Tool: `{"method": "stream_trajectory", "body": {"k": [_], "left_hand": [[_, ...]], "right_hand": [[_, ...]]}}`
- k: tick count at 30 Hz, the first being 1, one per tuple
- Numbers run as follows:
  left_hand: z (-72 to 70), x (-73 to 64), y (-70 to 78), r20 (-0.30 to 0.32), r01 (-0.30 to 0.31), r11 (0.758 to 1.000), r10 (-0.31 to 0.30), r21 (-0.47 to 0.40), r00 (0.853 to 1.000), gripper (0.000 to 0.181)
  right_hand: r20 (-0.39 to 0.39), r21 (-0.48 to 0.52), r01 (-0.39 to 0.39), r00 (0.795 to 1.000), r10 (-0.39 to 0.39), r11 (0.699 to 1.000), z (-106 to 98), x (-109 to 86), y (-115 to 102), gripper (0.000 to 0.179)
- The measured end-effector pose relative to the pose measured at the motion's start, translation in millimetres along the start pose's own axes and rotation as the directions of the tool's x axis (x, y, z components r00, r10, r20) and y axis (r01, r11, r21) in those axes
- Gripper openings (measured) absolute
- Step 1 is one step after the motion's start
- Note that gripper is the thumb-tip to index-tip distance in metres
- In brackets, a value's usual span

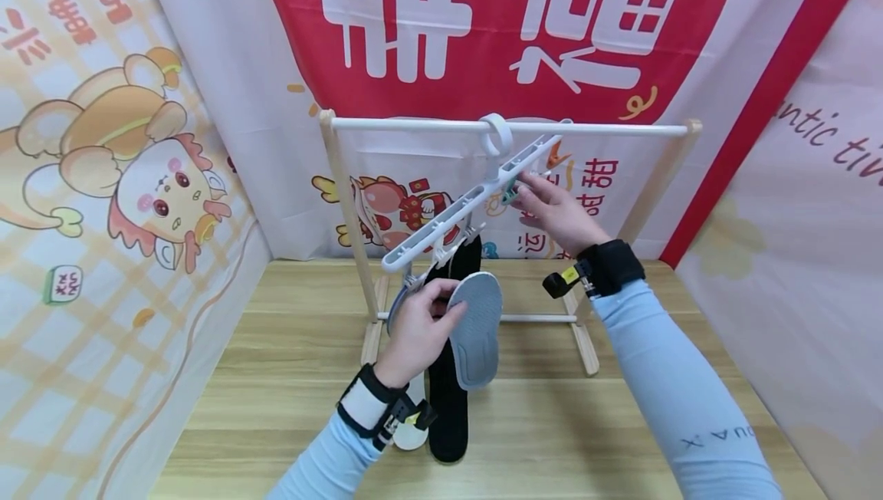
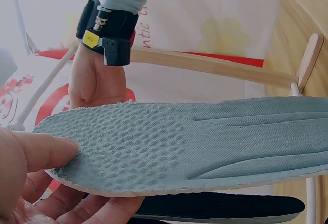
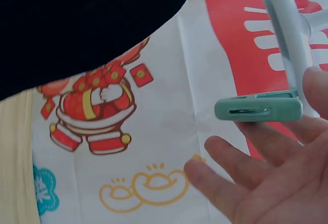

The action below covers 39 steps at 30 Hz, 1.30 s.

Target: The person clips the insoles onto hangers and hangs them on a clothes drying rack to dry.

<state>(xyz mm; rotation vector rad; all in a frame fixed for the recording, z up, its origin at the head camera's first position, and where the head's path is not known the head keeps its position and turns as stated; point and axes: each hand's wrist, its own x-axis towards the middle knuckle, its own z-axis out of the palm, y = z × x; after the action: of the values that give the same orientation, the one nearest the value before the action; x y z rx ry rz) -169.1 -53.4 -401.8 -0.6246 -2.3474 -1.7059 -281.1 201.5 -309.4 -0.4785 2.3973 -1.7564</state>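
Observation:
A grey insole [image 1: 477, 331] with a dimpled heel is pinched near its upper end by my left hand [image 1: 421, 331]. In the left wrist view the thumb lies on the dimpled face of the insole [image 2: 154, 147], with fingers beneath. At the green clip [image 3: 259, 108] on the white hanger [image 1: 448, 220], the thumb and index finger of my right hand [image 1: 559, 212] pinch its end near the bar. The other right fingers are spread. A black insole [image 1: 448, 416] hangs behind the grey one, partly hidden. A pale insole [image 1: 411, 439] shows beside my left wrist.
The hanger's ring hook [image 1: 497, 136] is on the white top rod [image 1: 407, 125] of a wooden-legged rack [image 1: 662, 178]. Below is a wood-grain tabletop [image 1: 290, 408]. Printed cloth [image 1: 207, 47] surrounds the rack at the back and sides.

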Motion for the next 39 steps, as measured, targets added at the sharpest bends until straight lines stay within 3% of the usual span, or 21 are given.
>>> {"method": "stream_trajectory", "body": {"k": [11, 18, 30, 39], "left_hand": [[-1.4, 1.8, 2.8, -0.008, -0.007, 1.0, 0.007, -0.01, 1.0, 0.023], [-1.0, 3.2, 0.5, -0.012, 0.008, 0.999, -0.009, -0.044, 1.0, 0.023], [-4.8, 8.7, 0.7, -0.016, 0.008, 0.998, -0.009, -0.062, 1.0, 0.022], [-3.2, 11.4, 0.0, -0.029, 0.016, 0.998, -0.018, -0.055, 0.999, 0.022]], "right_hand": [[-0.027, 0.122, 0.02, 0.999, -0.016, 0.992, 3, 0.4, 2, 0.051], [-0.069, 0.135, 0.042, 0.997, -0.033, 0.99, 6, -5.6, 3, 0.046], [-0.062, 0.191, 0.071, 0.996, -0.06, 0.979, 6, -16.6, 8, 0.056], [-0.185, 0.109, 0.092, 0.98, -0.071, 0.99, 15, -23.6, 4, 0.053]]}}
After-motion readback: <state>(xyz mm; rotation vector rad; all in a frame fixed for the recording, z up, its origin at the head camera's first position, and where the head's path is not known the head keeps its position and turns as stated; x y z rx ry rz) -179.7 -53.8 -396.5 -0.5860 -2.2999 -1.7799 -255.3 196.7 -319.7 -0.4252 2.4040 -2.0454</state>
